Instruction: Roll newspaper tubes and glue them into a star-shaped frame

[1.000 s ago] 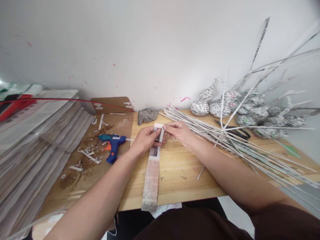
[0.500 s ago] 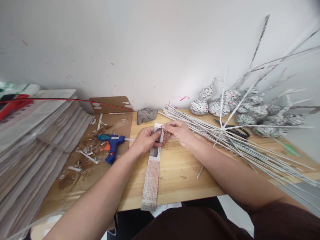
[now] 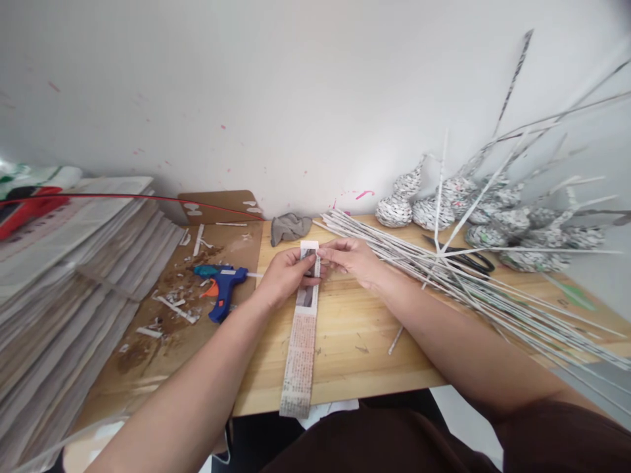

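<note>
A long strip of newspaper (image 3: 300, 348) runs from between my hands down toward the table's front edge, its lower end hanging just past it. Near the top of the strip, my left hand (image 3: 284, 277) grips it, thumb on the printed face and fingertips showing at its right side. My right hand (image 3: 352, 259) is closed in a pinch on the strip's right edge near the upper end. Whether something thin is also between those fingertips is too small to tell.
Rolled paper sticks (image 3: 473, 295) lie across the right, over black scissors (image 3: 470, 261). Behind them stand several woven paper gourds (image 3: 394, 209). At left are a blue glue gun (image 3: 224, 289), paper scraps, and a tall newspaper stack (image 3: 83, 282). A grey cloth (image 3: 290, 228) rests by the wall.
The top of the strip has shifted slightly left and straightened. My left thumb and right fingertips have moved a little along its edge; both hands keep their grip.
</note>
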A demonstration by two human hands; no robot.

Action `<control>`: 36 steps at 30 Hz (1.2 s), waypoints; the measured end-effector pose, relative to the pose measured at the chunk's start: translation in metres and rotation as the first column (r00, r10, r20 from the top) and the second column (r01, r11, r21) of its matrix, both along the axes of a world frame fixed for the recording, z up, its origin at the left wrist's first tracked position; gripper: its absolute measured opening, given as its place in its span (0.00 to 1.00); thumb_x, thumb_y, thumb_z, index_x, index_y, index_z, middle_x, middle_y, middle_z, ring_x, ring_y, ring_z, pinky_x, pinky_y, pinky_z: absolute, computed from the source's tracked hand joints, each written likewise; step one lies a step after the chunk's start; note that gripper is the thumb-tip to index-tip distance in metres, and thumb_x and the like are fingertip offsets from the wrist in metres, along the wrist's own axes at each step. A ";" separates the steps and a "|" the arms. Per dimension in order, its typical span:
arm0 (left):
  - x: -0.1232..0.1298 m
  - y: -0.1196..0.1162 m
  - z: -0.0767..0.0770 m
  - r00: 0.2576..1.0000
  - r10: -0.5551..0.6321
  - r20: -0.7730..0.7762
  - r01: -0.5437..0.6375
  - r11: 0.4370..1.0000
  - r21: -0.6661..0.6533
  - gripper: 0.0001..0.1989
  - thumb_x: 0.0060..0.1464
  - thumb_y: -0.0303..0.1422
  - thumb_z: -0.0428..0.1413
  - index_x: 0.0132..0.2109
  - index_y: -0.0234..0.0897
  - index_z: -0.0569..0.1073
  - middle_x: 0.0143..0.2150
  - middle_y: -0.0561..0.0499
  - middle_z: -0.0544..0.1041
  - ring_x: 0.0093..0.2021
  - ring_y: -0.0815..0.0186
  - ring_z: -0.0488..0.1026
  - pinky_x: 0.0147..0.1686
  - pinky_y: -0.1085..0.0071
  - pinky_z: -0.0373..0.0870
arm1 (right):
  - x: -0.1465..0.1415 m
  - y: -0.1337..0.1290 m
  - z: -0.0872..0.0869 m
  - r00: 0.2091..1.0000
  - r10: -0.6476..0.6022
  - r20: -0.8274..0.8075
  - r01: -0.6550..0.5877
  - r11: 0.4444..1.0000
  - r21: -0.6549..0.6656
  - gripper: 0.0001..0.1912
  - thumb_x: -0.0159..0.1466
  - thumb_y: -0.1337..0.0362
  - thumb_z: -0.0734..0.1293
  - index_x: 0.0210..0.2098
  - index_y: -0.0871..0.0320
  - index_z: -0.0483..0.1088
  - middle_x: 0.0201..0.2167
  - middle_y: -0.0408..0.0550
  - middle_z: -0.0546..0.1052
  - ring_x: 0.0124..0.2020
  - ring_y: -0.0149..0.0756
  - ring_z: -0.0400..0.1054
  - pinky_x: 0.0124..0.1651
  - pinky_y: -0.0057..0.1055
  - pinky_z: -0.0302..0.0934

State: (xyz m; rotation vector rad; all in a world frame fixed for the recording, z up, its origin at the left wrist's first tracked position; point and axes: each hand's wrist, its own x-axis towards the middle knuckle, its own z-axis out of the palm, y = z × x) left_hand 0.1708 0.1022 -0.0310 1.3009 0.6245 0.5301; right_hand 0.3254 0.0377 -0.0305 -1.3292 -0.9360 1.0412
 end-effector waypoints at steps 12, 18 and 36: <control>0.001 -0.002 0.006 0.997 0.062 0.036 -0.063 0.998 0.022 0.17 0.51 0.36 0.60 0.44 0.36 0.64 0.28 0.50 0.78 0.29 0.64 0.78 0.28 0.71 0.76 | 0.005 0.002 -0.008 0.993 0.098 -0.071 -0.100 0.995 -0.021 0.16 0.51 0.55 0.75 0.32 0.62 0.78 0.21 0.45 0.74 0.21 0.25 0.64 0.17 0.21 0.45; 0.001 -0.002 0.002 0.998 -0.015 0.054 0.012 0.998 0.055 0.19 0.50 0.38 0.61 0.45 0.36 0.65 0.30 0.49 0.79 0.31 0.63 0.79 0.28 0.70 0.76 | 0.000 0.001 -0.009 0.987 0.144 -0.071 -0.146 0.989 -0.024 0.16 0.53 0.54 0.74 0.31 0.62 0.77 0.20 0.44 0.74 0.20 0.27 0.66 0.19 0.22 0.46; 0.001 0.001 -0.001 0.996 -0.008 0.091 0.011 1.000 -0.025 0.19 0.48 0.35 0.61 0.47 0.33 0.70 0.32 0.47 0.78 0.31 0.64 0.78 0.30 0.71 0.77 | 0.000 0.000 -0.001 0.990 0.110 -0.088 -0.115 0.992 -0.046 0.15 0.51 0.55 0.74 0.28 0.62 0.75 0.18 0.43 0.73 0.19 0.24 0.62 0.18 0.21 0.47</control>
